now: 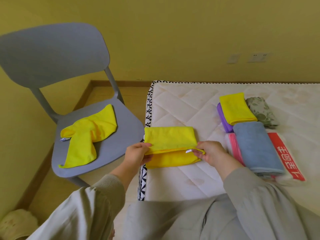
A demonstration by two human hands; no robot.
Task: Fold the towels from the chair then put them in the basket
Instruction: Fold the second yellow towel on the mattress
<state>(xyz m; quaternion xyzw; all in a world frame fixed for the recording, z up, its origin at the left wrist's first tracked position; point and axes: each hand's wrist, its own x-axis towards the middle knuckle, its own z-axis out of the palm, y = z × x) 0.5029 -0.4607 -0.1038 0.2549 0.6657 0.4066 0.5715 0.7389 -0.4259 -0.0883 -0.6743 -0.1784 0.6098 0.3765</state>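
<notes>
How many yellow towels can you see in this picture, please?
3. The crumpled yellow towel lies on the chair; the half-folded yellow towel, on the mattress, is pinched by left hand and right hand; the folded yellow towel tops the purple towel. Others could be hidden.

On the mattress [181, 108], at its left edge, a half-folded yellow towel [170, 137] is laid. Its upper layer is pinched at one end by the left hand [138, 153] and at the other by the right hand [210, 153]. Left of the mattress, a crumpled yellow towel [86, 135] is spread on a grey chair [52, 54]. On the mattress's right part, a folded yellow towel [235, 108], purple towel [223, 118], blue towel [254, 146] and pink towel [233, 148] are grouped.
</notes>
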